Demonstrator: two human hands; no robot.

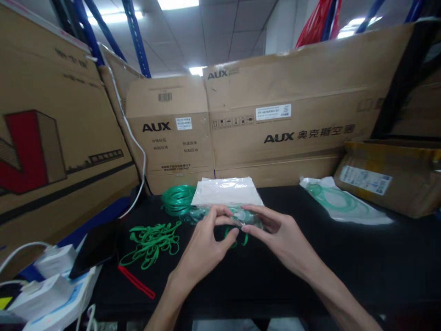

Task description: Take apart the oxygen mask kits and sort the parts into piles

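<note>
Between my hands is a clear, green-tinted plastic piece, shaped like a breathing mask, with a thin green strap hanging below it. My right hand grips its right side between thumb and fingers. My left hand curls its thumb and fingers against the left edge. More clear greenish plastic lies just behind my left hand, partly covered by it. A heap of green elastic straps rests to the left, and a coil of green tubing sits behind it.
White plastic bags lie behind my hands on the black table. A bag with green tubing and a brown carton are at right. At left are a dark phone with red strap and a power strip. Cardboard walls enclose the back.
</note>
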